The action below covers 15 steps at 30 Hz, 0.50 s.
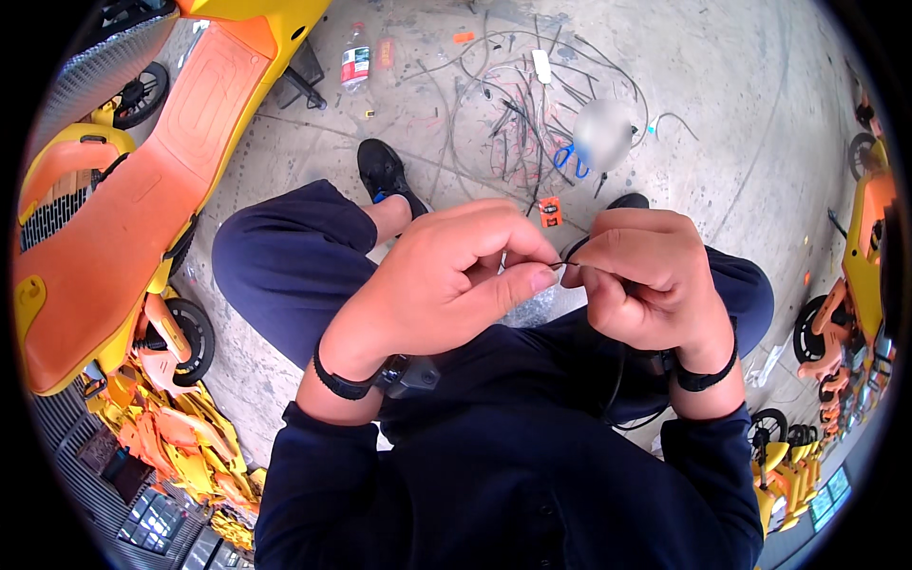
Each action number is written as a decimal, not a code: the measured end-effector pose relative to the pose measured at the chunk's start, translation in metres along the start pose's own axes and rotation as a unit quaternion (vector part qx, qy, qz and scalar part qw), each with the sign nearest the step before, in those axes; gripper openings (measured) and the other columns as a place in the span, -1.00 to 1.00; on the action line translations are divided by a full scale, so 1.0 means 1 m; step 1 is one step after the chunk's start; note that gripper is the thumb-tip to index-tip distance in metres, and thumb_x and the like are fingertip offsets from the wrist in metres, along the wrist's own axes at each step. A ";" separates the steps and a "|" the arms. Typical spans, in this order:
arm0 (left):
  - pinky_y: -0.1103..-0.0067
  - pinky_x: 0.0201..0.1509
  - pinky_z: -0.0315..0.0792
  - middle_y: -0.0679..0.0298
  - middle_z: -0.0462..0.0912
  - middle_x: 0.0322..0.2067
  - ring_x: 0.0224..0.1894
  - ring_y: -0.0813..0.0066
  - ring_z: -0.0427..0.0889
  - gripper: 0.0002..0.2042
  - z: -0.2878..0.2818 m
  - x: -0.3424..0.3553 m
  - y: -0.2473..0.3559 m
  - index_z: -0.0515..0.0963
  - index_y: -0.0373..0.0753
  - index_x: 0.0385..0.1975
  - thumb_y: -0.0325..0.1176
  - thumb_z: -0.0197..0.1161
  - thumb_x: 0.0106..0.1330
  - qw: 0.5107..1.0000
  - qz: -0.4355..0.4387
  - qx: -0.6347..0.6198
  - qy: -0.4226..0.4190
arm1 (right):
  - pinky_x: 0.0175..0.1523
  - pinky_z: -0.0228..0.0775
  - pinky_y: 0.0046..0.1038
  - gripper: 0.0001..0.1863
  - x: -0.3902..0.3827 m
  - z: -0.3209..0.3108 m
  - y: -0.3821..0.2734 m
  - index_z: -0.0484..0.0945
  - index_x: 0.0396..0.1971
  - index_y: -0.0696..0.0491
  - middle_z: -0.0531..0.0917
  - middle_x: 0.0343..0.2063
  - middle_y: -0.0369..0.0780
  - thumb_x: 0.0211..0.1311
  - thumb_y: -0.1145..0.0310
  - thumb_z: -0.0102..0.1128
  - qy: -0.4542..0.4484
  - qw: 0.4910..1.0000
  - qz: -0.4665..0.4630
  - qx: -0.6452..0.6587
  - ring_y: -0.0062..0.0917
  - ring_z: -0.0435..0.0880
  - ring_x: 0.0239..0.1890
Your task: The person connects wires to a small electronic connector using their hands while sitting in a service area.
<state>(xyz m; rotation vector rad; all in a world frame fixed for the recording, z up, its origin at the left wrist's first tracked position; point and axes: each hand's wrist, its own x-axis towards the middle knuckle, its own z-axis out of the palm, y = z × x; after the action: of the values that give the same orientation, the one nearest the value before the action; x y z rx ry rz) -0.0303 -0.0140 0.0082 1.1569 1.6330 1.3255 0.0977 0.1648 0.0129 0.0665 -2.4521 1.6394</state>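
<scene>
Over my lap, a thin dark wire (pixel 567 264) runs between my two hands. My left hand (pixel 446 275) pinches it between thumb and forefinger, with the other fingers curled. Close beside it, my right hand (pixel 651 275) is closed with its fingertips on the same wire; the curled fingers hide that end. Just beyond the hands, a small orange packet (pixel 550 212) lies on the floor. Farther off are a blue-handled tool (pixel 573 161), its working end not clear, and a tangle of cut dark wires (pixel 518 114).
A plastic bottle (pixel 355 59) with a red and white label stands at the far left. A large yellow and orange scooter body (pixel 142 190) is on my left, above heaped yellow and orange parts (pixel 180 437). More scooters (pixel 860 256) line the right side.
</scene>
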 end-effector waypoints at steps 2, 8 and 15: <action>0.66 -0.51 0.19 0.33 0.49 -0.52 -0.58 0.61 0.35 -0.93 0.004 -0.001 -0.001 0.59 -0.27 -0.36 -0.48 0.32 0.19 1.000 0.003 -0.008 0.030 | -0.47 0.33 -0.52 -0.91 0.001 -0.001 0.001 0.59 -0.53 0.15 0.54 -0.69 -0.26 -0.02 0.60 0.11 -0.021 0.998 0.007 0.054 -0.50 0.49 -0.68; 0.64 -0.50 0.26 0.27 0.57 -0.50 -0.55 0.53 0.45 -0.86 0.008 0.000 -0.005 0.64 -0.27 -0.33 -0.54 0.37 0.10 0.980 0.112 0.092 0.138 | -0.58 0.12 -0.65 -0.77 -0.001 -0.002 0.007 0.64 -0.35 0.23 0.52 -0.64 -0.33 0.28 0.45 0.00 -0.083 0.850 0.273 0.444 -0.71 0.31 -0.70; 0.60 -0.45 0.34 0.25 0.62 -0.46 -0.54 0.45 0.51 -0.77 0.007 -0.001 -0.006 0.66 -0.24 -0.31 -0.59 0.39 -0.01 0.939 0.214 0.203 0.179 | -0.67 0.00 -0.70 -0.74 0.000 0.004 0.000 0.58 -0.24 0.31 0.47 -0.68 -0.25 0.31 0.45 -0.03 -0.114 0.715 0.314 0.614 -0.75 0.25 -0.74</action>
<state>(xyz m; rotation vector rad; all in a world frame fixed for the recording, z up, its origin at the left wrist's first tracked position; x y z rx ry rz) -0.0244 -0.0129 0.0004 1.6647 2.0668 1.5854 0.0976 0.1616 0.0113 -0.4475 -0.9870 3.4031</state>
